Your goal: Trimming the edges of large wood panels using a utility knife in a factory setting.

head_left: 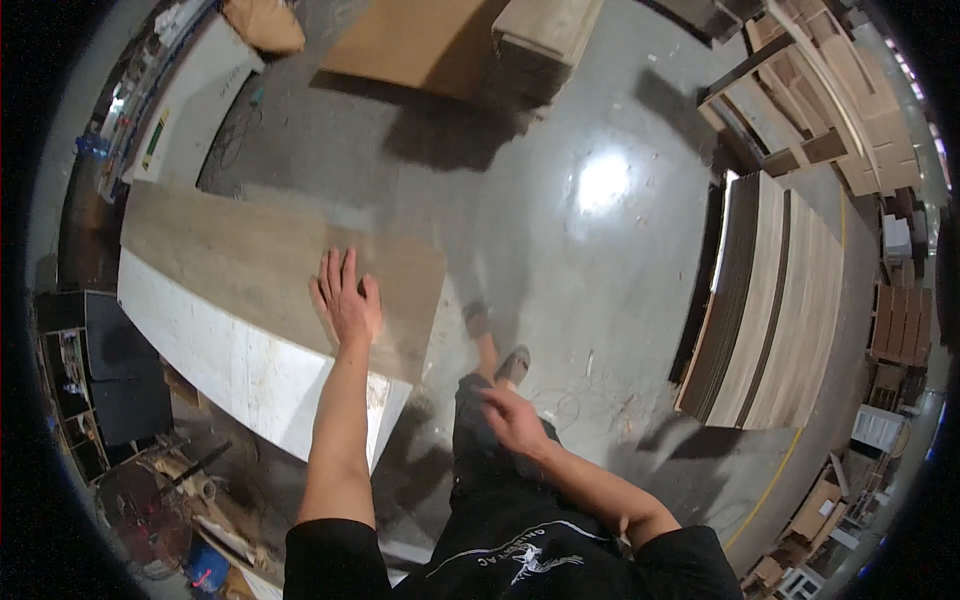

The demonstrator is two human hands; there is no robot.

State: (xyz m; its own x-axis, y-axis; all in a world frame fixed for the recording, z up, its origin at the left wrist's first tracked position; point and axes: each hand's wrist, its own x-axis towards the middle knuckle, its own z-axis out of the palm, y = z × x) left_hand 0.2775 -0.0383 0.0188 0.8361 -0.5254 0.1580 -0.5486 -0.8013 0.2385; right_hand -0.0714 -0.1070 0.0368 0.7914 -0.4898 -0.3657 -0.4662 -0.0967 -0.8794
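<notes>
My left hand [350,300] lies flat on a light brown wood-grain board [240,245], near its right end, with the fingers spread. The board rests on top of a long white stack or bench [235,340], whose pale side faces me. In front of my dark trousers hangs my right hand [517,424], away from the board and touching nothing that I can see. Motion blurs its fingers, so their pose is unclear.
To the right stands a tall stack of wood-grain panels [770,300]. Ahead are a brown board [410,45] and a block of stacked panels [545,30]. Wooden frames and cardboard [800,95] fill the far right. A fan [145,520] stands at the lower left.
</notes>
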